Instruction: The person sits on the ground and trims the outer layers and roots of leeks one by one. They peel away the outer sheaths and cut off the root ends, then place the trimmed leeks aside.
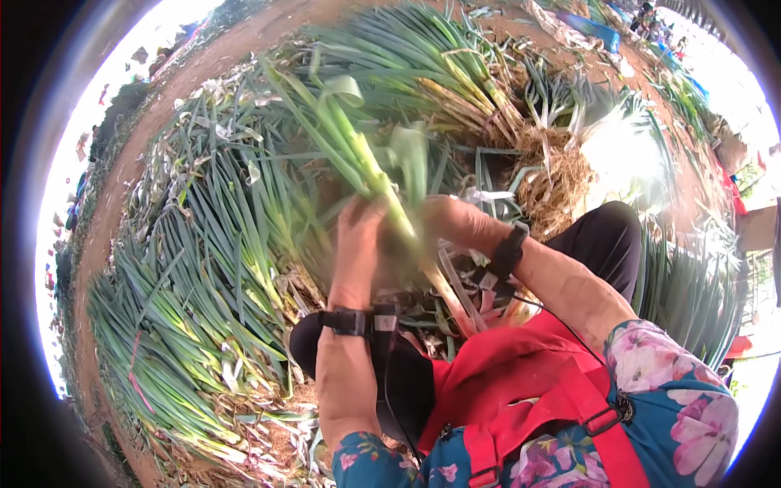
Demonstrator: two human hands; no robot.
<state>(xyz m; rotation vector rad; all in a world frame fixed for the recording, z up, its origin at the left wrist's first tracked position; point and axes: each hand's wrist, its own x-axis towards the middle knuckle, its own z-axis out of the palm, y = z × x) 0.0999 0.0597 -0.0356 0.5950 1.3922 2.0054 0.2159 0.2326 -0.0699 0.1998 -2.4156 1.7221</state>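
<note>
My left hand is closed around the green upper part of a long green onion, whose stalk slants from the upper left down toward my lap. Its pale lower end reaches near the red apron. To the right of the stalk is my right hand, blurred, with its fingers bent beside a folded green leaf. Whether that hand grips the leaf cannot be made out. Both wrists wear black straps.
Large heaps of green onions lie at my left, with tied bundles ahead. Brown roots of more onions are at the front right. Dry peelings litter the soil. Another green pile lies at my right.
</note>
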